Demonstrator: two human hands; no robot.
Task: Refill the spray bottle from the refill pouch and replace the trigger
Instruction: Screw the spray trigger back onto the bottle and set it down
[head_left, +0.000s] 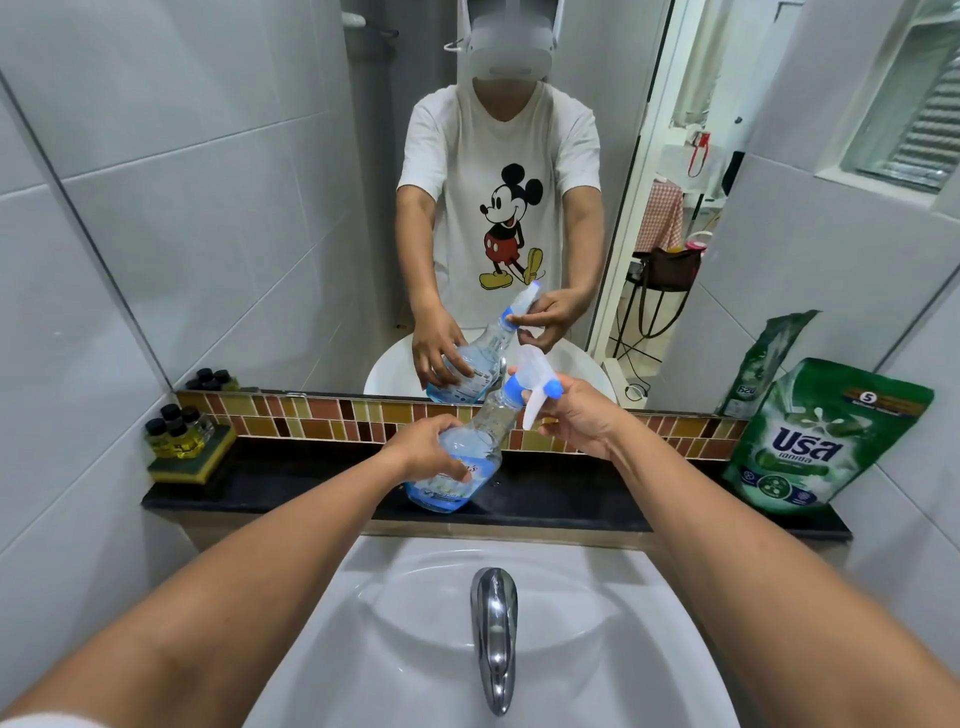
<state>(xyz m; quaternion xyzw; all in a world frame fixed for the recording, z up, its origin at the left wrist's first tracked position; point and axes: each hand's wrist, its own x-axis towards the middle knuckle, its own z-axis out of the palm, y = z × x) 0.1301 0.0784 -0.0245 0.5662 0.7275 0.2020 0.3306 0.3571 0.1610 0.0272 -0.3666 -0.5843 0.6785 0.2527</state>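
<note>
A clear spray bottle (475, 457) with a little blue liquid at its bottom rests tilted on the black ledge (571, 499). My left hand (431, 447) grips its body. My right hand (576, 415) holds the white and blue trigger head (535, 387), which sits at the bottle's neck. The green refill pouch (821, 441) stands upright at the right end of the ledge, apart from both hands.
A white sink (415, 623) with a chrome tap (494, 639) lies below the ledge. Several small dark-capped bottles (176, 426) stand on a yellow-green sponge (192, 460) at the ledge's left end. A mirror (260, 208) behind reflects the person and the bottle.
</note>
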